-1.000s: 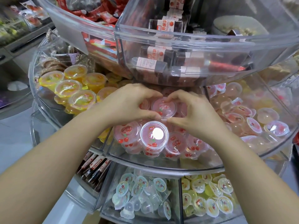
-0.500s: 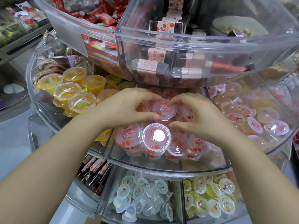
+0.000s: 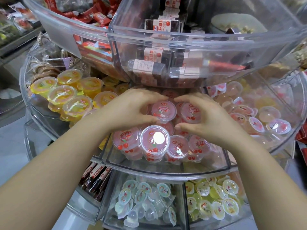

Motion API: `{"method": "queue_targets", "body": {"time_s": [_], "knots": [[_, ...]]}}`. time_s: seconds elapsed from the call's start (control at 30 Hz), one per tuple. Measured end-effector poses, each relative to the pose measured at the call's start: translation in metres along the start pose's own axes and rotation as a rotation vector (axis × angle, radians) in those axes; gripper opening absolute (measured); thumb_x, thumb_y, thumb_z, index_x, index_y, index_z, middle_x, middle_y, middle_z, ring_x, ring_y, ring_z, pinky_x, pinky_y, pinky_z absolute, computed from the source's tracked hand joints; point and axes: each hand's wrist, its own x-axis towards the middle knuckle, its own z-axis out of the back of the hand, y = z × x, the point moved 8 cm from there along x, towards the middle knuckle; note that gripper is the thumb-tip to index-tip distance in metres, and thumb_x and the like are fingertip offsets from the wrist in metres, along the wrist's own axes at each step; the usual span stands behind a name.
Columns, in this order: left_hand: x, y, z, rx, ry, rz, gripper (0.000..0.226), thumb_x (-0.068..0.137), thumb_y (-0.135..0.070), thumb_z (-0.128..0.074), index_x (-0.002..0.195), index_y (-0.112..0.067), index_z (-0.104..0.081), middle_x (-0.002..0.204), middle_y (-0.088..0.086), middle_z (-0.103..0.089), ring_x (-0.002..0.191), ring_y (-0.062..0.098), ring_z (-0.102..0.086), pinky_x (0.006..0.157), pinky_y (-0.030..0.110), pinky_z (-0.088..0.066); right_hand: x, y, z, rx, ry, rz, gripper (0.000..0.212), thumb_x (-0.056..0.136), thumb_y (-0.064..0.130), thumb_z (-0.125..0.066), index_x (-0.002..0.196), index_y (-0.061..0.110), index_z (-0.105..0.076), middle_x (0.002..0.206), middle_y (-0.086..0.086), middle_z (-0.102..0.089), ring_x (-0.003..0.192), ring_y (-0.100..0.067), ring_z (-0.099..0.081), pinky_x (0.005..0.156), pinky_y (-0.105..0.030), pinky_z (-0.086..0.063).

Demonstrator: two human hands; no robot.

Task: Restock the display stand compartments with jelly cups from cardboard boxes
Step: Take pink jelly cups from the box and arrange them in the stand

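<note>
**Settling the cherry cups into the middle tier**

Both hands are down in the middle compartment of the clear display stand, under the overhang of the upper tier. The left hand and right hand face each other, fingers and thumbs curved into two halves of a ring around a pair of pink cherry jelly cups that sit on top of the pile. The left thumb and fingers touch the rim of the left cup of the pair; whether the right hand truly grips the cup beside it or merely cups it, I cannot tell. More pink cups lie stacked toward the front wall, one of them catching a bright glare on its lid.

This looks like the placing step — cups brought in and being seated or nudged into order, not fetched. No cardboard box shows in view, so the supply must be somewhere out of frame.

The next move probably calls for letting go gently so the top cups do not slide off the heap, then drawing both hands back without knocking the upper tier. The compartment already looks fairly full.

Yellow jelly cups fill the compartment to the left, pale small cups the one to the right, and the lower tier holds small clear ones.
</note>
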Motion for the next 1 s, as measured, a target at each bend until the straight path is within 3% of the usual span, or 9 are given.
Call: {"method": "queue_targets", "body": {"time_s": [0.13, 0.23, 0.47, 0.6, 0.63, 0.7, 0.77, 0.87, 1.0], "knots": [[0.001, 0.002, 0.0, -0.085, -0.011, -0.003, 0.063, 0.072, -0.034, -0.075, 0.129, -0.019, -0.054, 0.13, -0.004, -0.057, 0.113, -0.006, -0.042, 0.094, 0.001, -0.024, 0.001, -0.002, -0.002, -0.025, 0.0, -0.004, 0.063, 0.069, 0.033, -0.078, 0.126, 0.029, -0.052, 0.125, 0.009, -0.052, 0.118, -0.009, -0.043, 0.095, -0.017, -0.028], [0.003, 0.005, -0.002, -0.134, -0.009, 0.012, 0.063, 0.07, -0.03, -0.078, 0.128, -0.022, -0.055, 0.129, -0.007, -0.058, 0.11, -0.013, -0.039, 0.091, -0.005, -0.023, 0.002, -0.002, -0.002, -0.033, 0.001, -0.001, 0.063, 0.069, 0.033, -0.078, 0.126, 0.029, -0.052, 0.123, 0.01, -0.052, 0.116, -0.009, -0.043, 0.093, -0.016, -0.027], [-0.001, 0.004, -0.006, -0.136, 0.106, 0.015, 0.066, 0.072, -0.025, -0.077, 0.132, -0.029, -0.05, 0.133, -0.016, -0.051, 0.117, -0.01, -0.04, 0.096, 0.002, -0.026, 0.002, -0.002, -0.003, -0.046, 0.028, 0.013, 0.068, 0.067, 0.033, -0.079, 0.129, 0.031, -0.049, 0.124, 0.012, -0.05, 0.117, -0.006, -0.04, 0.093, -0.014, -0.024], [-0.003, 0.007, -0.002, -0.143, 0.165, 0.049, 0.069, 0.073, -0.023, -0.076, 0.134, -0.033, -0.046, 0.134, -0.022, -0.047, 0.119, -0.011, -0.039, 0.097, 0.002, -0.026, 0.002, 0.004, -0.001, 0.02, 0.031, 0.053, 0.07, 0.065, 0.035, -0.081, 0.127, 0.033, -0.051, 0.117, 0.02, -0.046, 0.114, 0.0, -0.037, 0.091, -0.003, -0.024], [-0.005, 0.008, 0.001, -0.154, 0.163, 0.06, 0.067, 0.074, -0.022, -0.074, 0.134, -0.035, -0.045, 0.134, -0.024, -0.046, 0.12, -0.012, -0.038, 0.098, 0.003, -0.026, 0.002, 0.007, -0.002, 0.027, 0.033, 0.072, 0.068, 0.065, 0.035, -0.08, 0.127, 0.033, -0.052, 0.117, 0.019, -0.048, 0.116, -0.003, -0.039, 0.095, -0.005, -0.025], [-0.01, 0.012, 0.011, -0.222, 0.106, 0.08, 0.057, 0.08, -0.026, -0.067, 0.131, -0.04, -0.047, 0.135, -0.025, -0.045, 0.121, -0.014, -0.039, 0.103, 0.009, -0.03, 0.003, 0.014, -0.004, 0.006, 0.038, 0.109, 0.065, 0.065, 0.038, -0.079, 0.125, 0.032, -0.054, 0.121, 0.013, -0.053, 0.118, -0.01, -0.043, 0.104, -0.023, -0.03], [-0.019, 0.013, 0.018, -0.297, 0.031, 0.1, 0.05, 0.078, -0.045, -0.061, 0.127, -0.043, -0.05, 0.134, -0.026, -0.047, 0.122, -0.014, -0.039, 0.103, 0.011, -0.032, 0.005, 0.02, -0.004, -0.056, 0.019, 0.143, 0.064, 0.065, 0.044, -0.076, 0.124, 0.031, -0.056, 0.123, 0.008, -0.057, 0.118, -0.016, -0.045, 0.105, -0.036, -0.031], [-0.03, 0.005, 0.01, -0.286, 0.053, 0.102, 0.07, 0.066, -0.068, -0.06, 0.129, -0.042, -0.047, 0.136, -0.025, -0.043, 0.125, -0.013, -0.035, 0.105, 0.013, -0.028, 0.008, 0.025, -0.003, -0.179, -0.04, 0.174, 0.059, 0.064, 0.048, -0.075, 0.119, 0.028, -0.062, 0.119, 0.006, -0.063, 0.117, -0.019, -0.049, 0.103, -0.041, -0.027], [-0.03, -0.004, -0.002, -0.185, 0.071, 0.079, 0.082, 0.061, -0.062, -0.062, 0.135, -0.032, -0.042, 0.137, -0.014, -0.04, 0.129, -0.003, -0.029, 0.108, 0.012, -0.021, 0.009, 0.027, -0.007, -0.181, -0.079, 0.194, 0.046, 0.068, 0.04, -0.077, 0.11, 0.022, -0.068, 0.109, 0.003, -0.068, 0.11, -0.018, -0.056, 0.101, -0.041, -0.032]]}}
